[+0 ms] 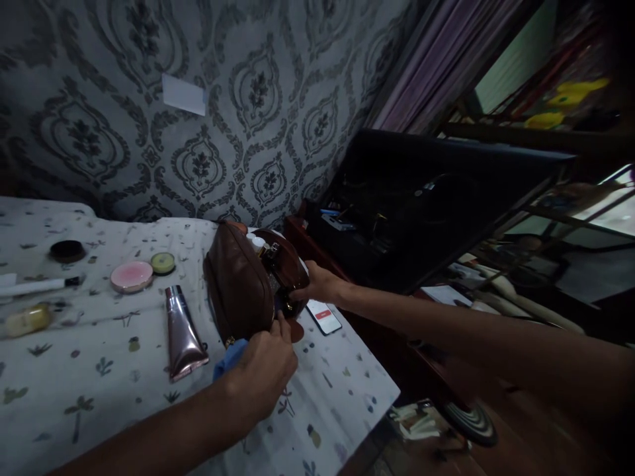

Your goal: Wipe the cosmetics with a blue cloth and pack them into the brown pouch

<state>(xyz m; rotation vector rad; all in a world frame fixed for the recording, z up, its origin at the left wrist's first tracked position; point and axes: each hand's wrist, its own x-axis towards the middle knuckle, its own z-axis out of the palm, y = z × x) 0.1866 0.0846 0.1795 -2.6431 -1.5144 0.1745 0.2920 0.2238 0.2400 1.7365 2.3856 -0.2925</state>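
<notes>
A brown leather toiletry bag [241,281] stands unzipped on a patterned white tablecloth. Small items with white and metallic caps [268,250] show in its opening; those deeper in are too dark to name. My right hand [317,284] grips the bag's right side, thumb over the rim. At the near end of the opening is my left hand [270,357], fingertips at the bag's edge, its fingers curled. A blue cloth [229,359] sticks out from under that hand and seems held in it. Left of the bag lies a metallic squeeze tube [183,334].
Further left are a pink round compact [131,276], a green-lidded jar [163,263], a black round lid [67,250], a brush [40,285] and a yellowish bottle [28,320]. A lit phone [324,317] lies right of the bag. Beyond the table edge stands a large black panel [436,192].
</notes>
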